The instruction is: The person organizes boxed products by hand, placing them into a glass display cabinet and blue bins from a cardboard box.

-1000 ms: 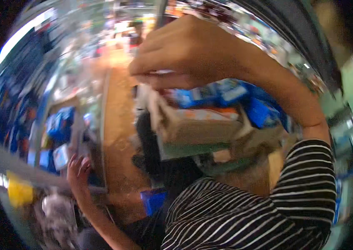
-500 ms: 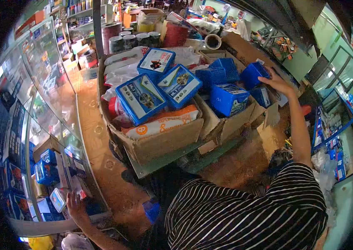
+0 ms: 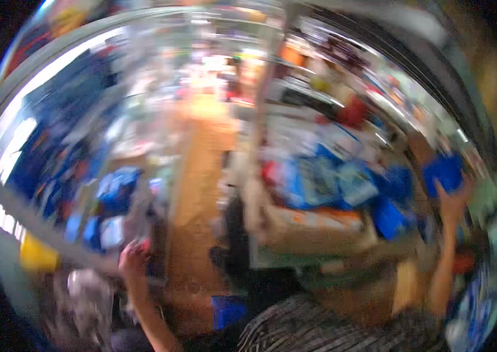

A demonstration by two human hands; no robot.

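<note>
Motion blurs the whole view. At the lower left, my left hand (image 3: 134,258) is closed near a small red item, beside the glass display case; what it holds, if anything, is too smeared to name. My right hand (image 3: 454,196), far right, grips a blue box (image 3: 443,173) at the right end of the cardboard boxes. Flat blue cases (image 3: 316,180) lie on the open cardboard box (image 3: 313,237), above a white and orange packet (image 3: 319,217). Another blue box (image 3: 392,218) sits to their right.
A tiled floor aisle (image 3: 201,170) runs between the display case and the cardboard boxes. Blue packages (image 3: 118,186) lie inside the case. A yellow bag (image 3: 38,254) is at the lower left, and a blue object (image 3: 228,311) lies low at the centre.
The view has swung left, shifting the cardboard boxes rightward. My left hand's fingers have closed. My right hand is still at the blue box.
</note>
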